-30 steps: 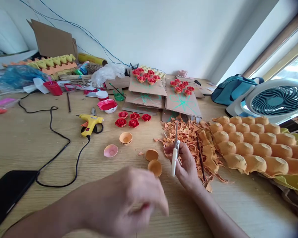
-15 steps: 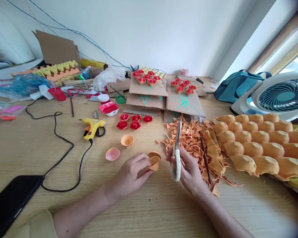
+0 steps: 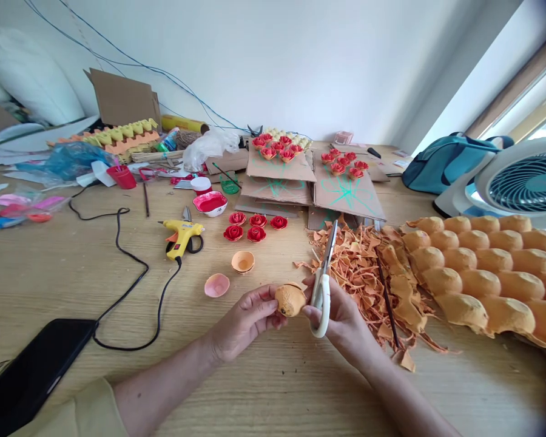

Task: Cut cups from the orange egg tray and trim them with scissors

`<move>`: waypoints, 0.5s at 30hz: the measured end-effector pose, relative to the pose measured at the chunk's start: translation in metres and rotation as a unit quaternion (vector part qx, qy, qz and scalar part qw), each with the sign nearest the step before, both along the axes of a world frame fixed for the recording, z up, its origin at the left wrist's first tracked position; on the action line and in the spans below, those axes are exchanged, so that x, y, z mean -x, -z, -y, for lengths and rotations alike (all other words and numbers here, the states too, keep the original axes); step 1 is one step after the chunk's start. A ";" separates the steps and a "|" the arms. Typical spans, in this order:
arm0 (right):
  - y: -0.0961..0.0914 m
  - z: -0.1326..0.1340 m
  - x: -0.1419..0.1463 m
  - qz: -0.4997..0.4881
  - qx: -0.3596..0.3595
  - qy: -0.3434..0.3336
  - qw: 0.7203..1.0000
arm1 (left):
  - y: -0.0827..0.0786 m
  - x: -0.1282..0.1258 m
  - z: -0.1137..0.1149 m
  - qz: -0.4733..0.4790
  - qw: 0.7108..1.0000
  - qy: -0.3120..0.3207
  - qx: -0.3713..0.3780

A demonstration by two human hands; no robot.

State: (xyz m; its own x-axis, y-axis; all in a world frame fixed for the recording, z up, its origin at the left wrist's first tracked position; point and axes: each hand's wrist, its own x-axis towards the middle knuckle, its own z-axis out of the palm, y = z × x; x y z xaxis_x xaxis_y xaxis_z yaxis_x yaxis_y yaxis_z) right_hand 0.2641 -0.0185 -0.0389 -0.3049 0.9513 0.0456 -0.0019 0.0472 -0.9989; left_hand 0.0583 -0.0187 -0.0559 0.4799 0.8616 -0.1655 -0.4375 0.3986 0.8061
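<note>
Left hand (image 3: 244,317) is grasping a rounded orange cup of moulded pulp (image 3: 290,302), pinching it between thumb and fingers at its left side; the cup is sitting above the wooden table (image 3: 264,397), between the two hands, with its convex outer side facing the wearer. Whether a second cup is nesting in it, cannot tell. Right hand (image 3: 346,318) is gripping a pair of white-handled metal scissors (image 3: 326,298), its fingers curling around the handles and the blades pointing away from the wearer; its thumb and fingertips are reaching to the cup's right edge, contact uncertain. Beyond the left hand, a shallow pink cup (image 3: 216,285) and an orange cup with a double rim (image 3: 242,261) are standing mouth up, apart from each other. Five red rose-shaped flowers (image 3: 256,234) are lying in two rows farther back, near a white bowl holding red paint-like matter (image 3: 210,204). A yellow glue gun with a black cord (image 3: 181,235) is resting to their left. A heap of torn-looking orange pulp scraps (image 3: 352,270) is spreading just beyond the right hand, a thin dark stick (image 3: 386,297) is lying across it, and a bumpy orange pulp egg tray (image 3: 477,261) is lying to its right.
</note>
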 end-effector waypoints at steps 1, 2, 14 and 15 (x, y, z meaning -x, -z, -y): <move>-0.001 0.001 0.002 -0.008 0.011 0.003 1.000 | 0.000 -0.001 0.000 0.001 1.000 0.004 0.002; -0.002 0.002 0.003 -0.011 0.022 0.006 1.000 | 0.000 -0.002 0.001 0.001 1.000 0.008 0.002; -0.009 0.001 0.011 -0.051 0.081 0.002 0.995 | -0.002 -0.002 0.001 -0.021 0.999 0.031 0.007; -0.009 0.001 0.011 -0.057 0.081 0.007 0.995 | -0.002 -0.002 0.000 -0.027 0.999 0.032 0.003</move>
State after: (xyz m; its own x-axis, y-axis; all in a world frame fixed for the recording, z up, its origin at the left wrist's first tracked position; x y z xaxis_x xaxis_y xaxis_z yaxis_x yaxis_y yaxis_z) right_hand 0.2531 -0.0193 -0.0297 -0.2931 0.9532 -0.0745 -0.1163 -0.1129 -0.9868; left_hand 0.0603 -0.0190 -0.0541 0.5238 0.8284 -0.1984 -0.3670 0.4297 0.8251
